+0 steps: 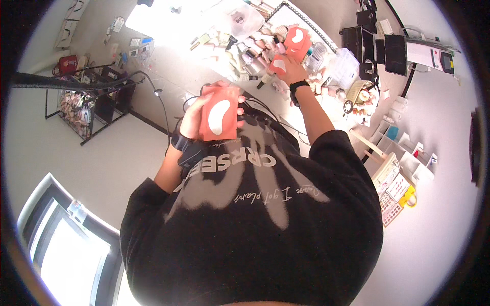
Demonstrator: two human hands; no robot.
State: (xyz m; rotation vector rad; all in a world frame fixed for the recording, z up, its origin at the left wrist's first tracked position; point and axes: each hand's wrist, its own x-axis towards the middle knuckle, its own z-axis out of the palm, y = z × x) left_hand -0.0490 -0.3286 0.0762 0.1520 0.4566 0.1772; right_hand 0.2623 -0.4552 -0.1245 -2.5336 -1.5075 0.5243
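My left hand (191, 120) is wrapped round a flat red eye-patch sachet (205, 124) with a white crescent on its front, held upright before my chest. Whether more sachets lie behind it cannot be seen. Farther off to the right, my right hand (292, 72) reaches over the cluttered table and grips a second red sachet (277, 65) of the same look, its fingers partly hidden. Just beyond that hand lie more red sachets (297, 43), also with a white crescent. Bottles and tubes (251, 60) of cosmetics are heaped to its left.
A clear plastic box (343, 67) and a basket of small items (360, 97) stand right of the heap. A cable (166, 115) hangs left of my left hand. Beyond it is a black-framed rack (84, 109) full of goods. White shelving (408, 153) is at the right.
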